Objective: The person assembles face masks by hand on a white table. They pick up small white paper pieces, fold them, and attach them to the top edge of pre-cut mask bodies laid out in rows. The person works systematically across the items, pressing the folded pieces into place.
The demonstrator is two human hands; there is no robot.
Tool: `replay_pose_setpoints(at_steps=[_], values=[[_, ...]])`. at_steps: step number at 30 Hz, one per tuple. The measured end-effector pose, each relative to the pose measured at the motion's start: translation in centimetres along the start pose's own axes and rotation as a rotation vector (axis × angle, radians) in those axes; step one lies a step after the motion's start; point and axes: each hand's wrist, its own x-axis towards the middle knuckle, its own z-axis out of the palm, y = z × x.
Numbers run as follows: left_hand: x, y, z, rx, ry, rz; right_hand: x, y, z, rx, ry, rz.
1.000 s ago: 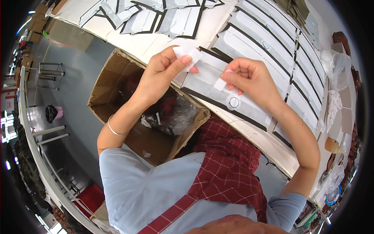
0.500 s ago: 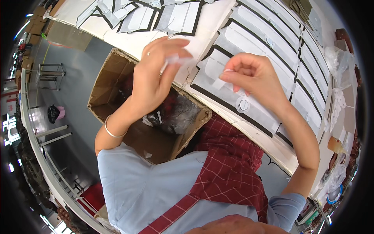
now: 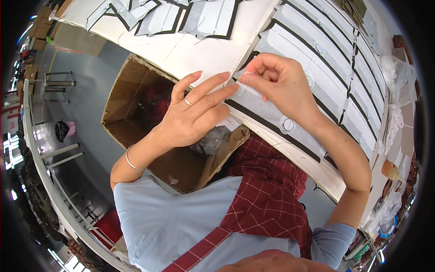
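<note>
My right hand (image 3: 278, 86) pinches a small white strip (image 3: 240, 90) between thumb and forefinger. It is over the near end of a white panel with black edging (image 3: 272, 109). My left hand (image 3: 195, 109) has its fingers stretched toward that strip, their tips close to my right fingertips. A white paper slip (image 3: 232, 123) pokes out below my left thumb, apparently tucked in that hand; the grip itself is hidden. A loop of thin thread lies on a round pale patch (image 3: 287, 124) on the panel.
An open cardboard box (image 3: 124, 97) with dark plastic-wrapped contents stands below the table edge at my left. More black-edged panels (image 3: 317, 47) lie in overlapping rows at the right, others (image 3: 210, 18) at the far side. Clear plastic bags (image 3: 396, 75) lie at the far right.
My left hand has moved down and right toward my right hand, its fingers straightening. The right hand has shifted slightly left and up with the strip.
</note>
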Motion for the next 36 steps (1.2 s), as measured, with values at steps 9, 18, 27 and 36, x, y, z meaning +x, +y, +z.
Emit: replay_pose_setpoints(at_steps=[9, 18, 27, 36], values=[[0.6, 0.6, 0.2, 0.059, -0.091, 0.037, -0.2, 1.3, -1.2, -0.504, 0.132, -0.543], [1.1, 0.1, -0.2, 0.019, -0.110, 0.036, -1.2, 0.9, -1.9, -1.063, -0.001, -0.746], [2.5, -0.6, -0.1, 0.045, -0.139, -0.006, -1.3, 1.1, -2.3, -1.028, 0.004, -0.764], [2.9, 1.8, 0.0, 0.010, -0.253, -0.129, -1.7, 1.4, -2.2, -1.005, 0.008, -0.774]])
